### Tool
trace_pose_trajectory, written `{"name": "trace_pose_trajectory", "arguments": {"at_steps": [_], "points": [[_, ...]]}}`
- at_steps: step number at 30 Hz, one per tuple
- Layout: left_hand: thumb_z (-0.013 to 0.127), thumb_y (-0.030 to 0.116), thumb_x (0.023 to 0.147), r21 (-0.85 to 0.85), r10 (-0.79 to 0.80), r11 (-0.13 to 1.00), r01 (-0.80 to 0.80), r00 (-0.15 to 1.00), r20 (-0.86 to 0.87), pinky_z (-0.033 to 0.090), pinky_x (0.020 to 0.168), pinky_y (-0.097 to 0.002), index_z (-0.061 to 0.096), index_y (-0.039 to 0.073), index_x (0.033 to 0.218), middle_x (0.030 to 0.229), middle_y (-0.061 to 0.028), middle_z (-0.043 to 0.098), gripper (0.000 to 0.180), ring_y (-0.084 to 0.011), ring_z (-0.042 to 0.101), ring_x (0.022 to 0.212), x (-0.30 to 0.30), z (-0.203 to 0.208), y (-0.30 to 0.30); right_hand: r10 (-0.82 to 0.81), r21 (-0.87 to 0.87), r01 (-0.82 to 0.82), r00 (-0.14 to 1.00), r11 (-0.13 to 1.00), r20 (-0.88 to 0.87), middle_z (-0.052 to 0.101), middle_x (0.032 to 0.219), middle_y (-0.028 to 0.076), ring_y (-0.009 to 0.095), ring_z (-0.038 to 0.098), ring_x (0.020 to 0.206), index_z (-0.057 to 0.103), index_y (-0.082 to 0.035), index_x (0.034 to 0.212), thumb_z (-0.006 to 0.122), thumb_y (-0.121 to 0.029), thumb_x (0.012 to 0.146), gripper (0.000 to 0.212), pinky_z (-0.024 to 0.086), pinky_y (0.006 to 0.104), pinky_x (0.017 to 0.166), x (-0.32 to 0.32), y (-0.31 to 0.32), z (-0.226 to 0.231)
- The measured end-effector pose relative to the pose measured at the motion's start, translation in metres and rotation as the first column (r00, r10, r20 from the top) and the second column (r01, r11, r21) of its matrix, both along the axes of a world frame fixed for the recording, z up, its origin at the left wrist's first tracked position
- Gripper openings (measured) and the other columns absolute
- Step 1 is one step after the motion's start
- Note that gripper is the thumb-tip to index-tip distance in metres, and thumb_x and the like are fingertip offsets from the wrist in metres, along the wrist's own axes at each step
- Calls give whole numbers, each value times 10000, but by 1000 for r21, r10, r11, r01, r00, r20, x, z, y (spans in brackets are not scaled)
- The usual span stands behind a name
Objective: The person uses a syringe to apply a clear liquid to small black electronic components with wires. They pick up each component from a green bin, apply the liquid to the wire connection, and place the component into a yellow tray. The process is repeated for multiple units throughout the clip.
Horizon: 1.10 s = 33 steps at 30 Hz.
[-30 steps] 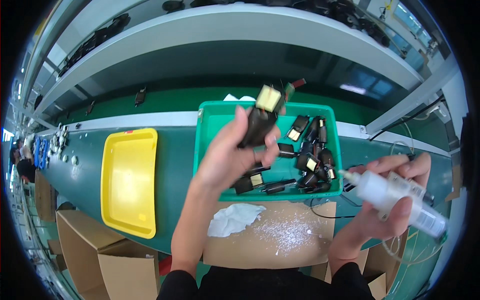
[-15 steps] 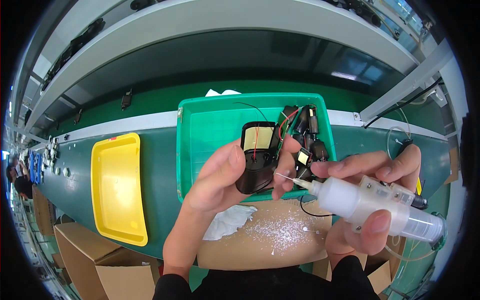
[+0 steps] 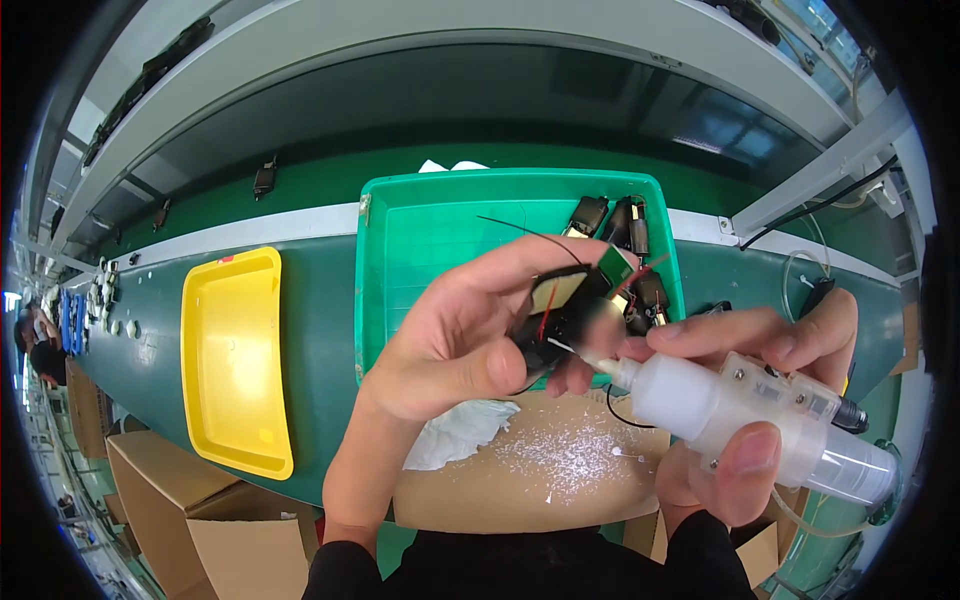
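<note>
In my left hand is a small black plastic housing, gripped between thumb and fingers and tilted. It bears a pale yellow pad, red and black wires and a small green circuit board. My right hand is wrapped round a translucent dispensing syringe in a clear holder with a thin hose. The syringe's fine tip points left at the housing, very close to it; whether they touch I cannot tell. Behind my hands, a green tray holds several similar black parts at its right side.
To the left lies a yellow tray. Nearest me, a cardboard sheet carries a crumpled white cloth and scattered white bits. An open cardboard box stands at lower left. A grey shelf post rises at right.
My left hand has turned and tilted the housing, its fingers now over its top. The syringe tip has come closer to the housing. The view has shifted slightly.
</note>
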State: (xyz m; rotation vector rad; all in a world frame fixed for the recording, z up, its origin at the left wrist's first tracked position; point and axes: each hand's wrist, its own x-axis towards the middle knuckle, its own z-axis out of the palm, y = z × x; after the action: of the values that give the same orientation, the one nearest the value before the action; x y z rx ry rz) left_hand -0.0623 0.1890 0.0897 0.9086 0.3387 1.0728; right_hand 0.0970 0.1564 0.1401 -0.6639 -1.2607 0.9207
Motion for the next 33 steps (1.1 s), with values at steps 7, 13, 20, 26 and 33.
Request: {"name": "trace_pose_trajectory", "arguments": {"at_steps": [7, 13, 20, 26, 33], "points": [[812, 416, 585, -39, -4, 999, 6, 998, 59, 433, 634, -277, 471, -102, 1084, 827, -143, 561, 796, -171, 547, 721, -2, 11, -5, -28, 58, 26, 999, 998, 43, 558, 813, 271, 332, 637, 655, 227, -34, 941, 635, -338, 785, 532, 574, 383, 632, -2, -11, -1], [827, 328, 596, -31, -32, 999, 38, 987, 160, 422, 622, -272, 467, -101, 1058, 844, -158, 561, 726, -168, 545, 723, -1, 13, -8, 36, 75, -45, 992, 996, 123, 547, 836, 288, 355, 636, 663, 212, -37, 941, 638, -279, 785, 514, 575, 403, 642, 6, -14, 2], [822, 279, 619, 110, -34, 994, 22, 994, 106, 406, 620, -275, 454, -84, 1058, 840, -173, 563, 679, -167, 531, 724, -3, 3, -5, 45, 140, -63, 991, 988, 124, 552, 820, 295, 342, 639, 656, 212, -23, 928, 618, -232, 782, 480, 574, 374, 646, 4, -13, -1], [814, 245, 636, 208, -36, 978, 29, 999, 31, 385, 603, -266, 456, -57, 1048, 816, -168, 554, 624, -177, 520, 726, -6, -2, -2, 6, 154, -26, 992, 988, 129, 568, 800, 312, 325, 639, 632, 223, -6, 920, 616, -194, 772, 460, 572, 346, 625, 1, -14, -4], [805, 234, 644, 207, 12, 978, -12, 1000, 3, 371, 586, -262, 455, -31, 1020, 773, -144, 534, 578, -174, 502, 695, -7, -1, -3, 42, 266, -127, 952, 955, 303, 568, 819, 311, 329, 645, 650, 225, 3, 925, 609, -158, 764, 446, 573, 326, 619, 10, -9, -8]]}}
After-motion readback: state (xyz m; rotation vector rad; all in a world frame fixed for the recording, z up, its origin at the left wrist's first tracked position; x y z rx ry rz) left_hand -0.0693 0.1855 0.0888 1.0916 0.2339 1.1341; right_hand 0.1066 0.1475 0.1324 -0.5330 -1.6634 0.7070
